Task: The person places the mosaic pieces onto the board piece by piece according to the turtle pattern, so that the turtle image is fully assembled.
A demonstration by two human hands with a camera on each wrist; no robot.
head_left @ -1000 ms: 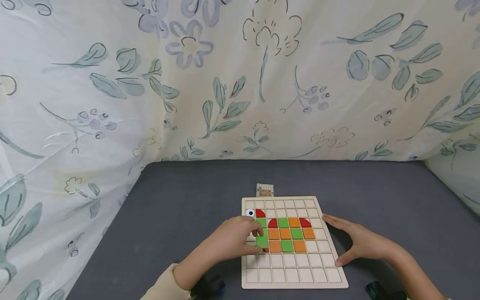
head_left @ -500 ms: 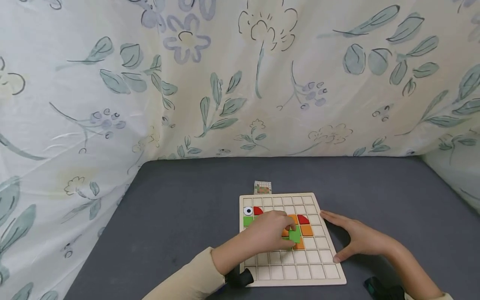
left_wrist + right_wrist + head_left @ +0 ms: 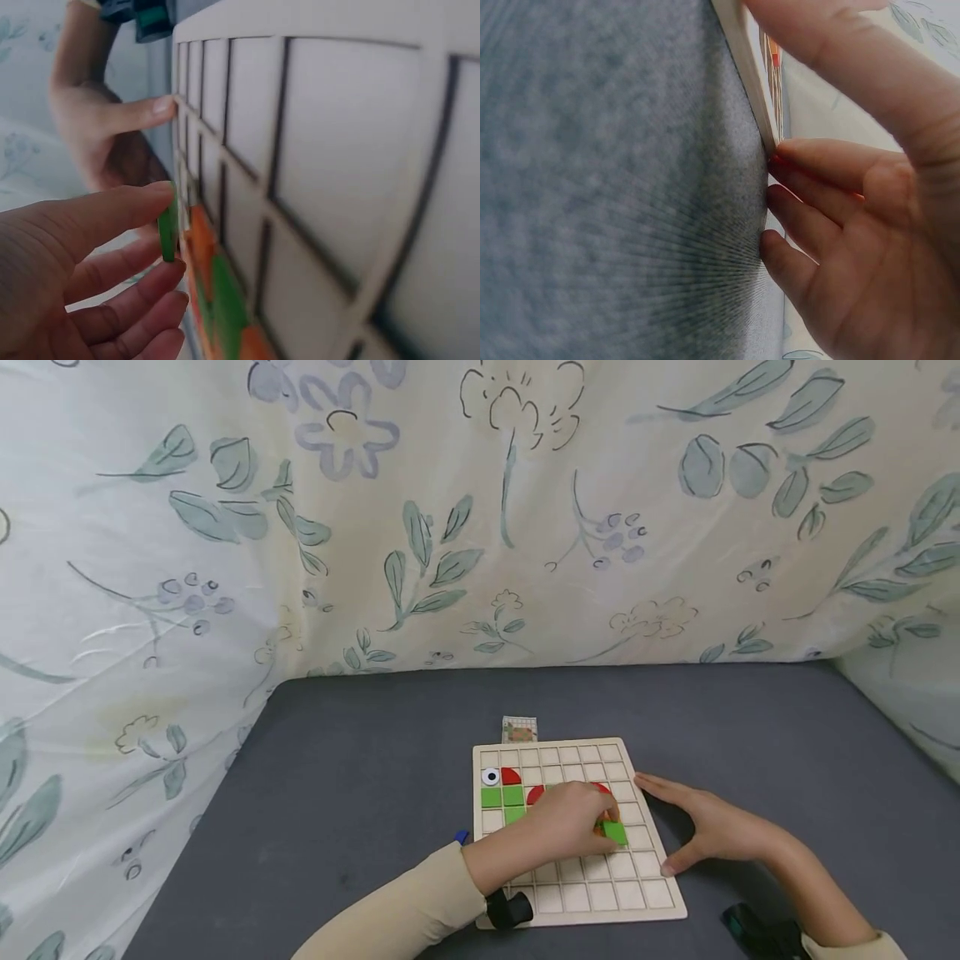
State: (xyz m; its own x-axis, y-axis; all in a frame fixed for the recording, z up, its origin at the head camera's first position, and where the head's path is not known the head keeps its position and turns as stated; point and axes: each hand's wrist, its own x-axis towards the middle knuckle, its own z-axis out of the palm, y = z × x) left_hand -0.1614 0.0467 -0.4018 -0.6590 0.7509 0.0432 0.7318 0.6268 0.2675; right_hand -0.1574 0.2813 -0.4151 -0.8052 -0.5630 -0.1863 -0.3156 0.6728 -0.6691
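My left hand [image 3: 570, 820] pinches a green square tile [image 3: 615, 833] over the right part of the tile pattern. In the left wrist view the tile [image 3: 167, 232] stands on edge between thumb and fingertips, close to the board's surface. The pale wooden grid board [image 3: 652, 895] lies flat on the table. My right hand [image 3: 712, 833] rests on the board's right edge, thumb and fingers spread apart. An eye tile [image 3: 491, 777], a red rounded tile [image 3: 511, 775] and green tiles [image 3: 491, 797] sit in cells at upper left. My left hand and forearm hide much of the pattern.
A small picture card [image 3: 519, 729] lies at the board's far edge. The dark grey table [image 3: 360, 760] extends around the board. A patterned cloth [image 3: 420, 527] hangs behind and at the sides. Black bands [image 3: 510, 910] are on both wrists.
My left hand has moved rightward across the board from its left columns, carrying a green tile. The right hand has stayed at the board's right edge. The head view has shifted slightly.
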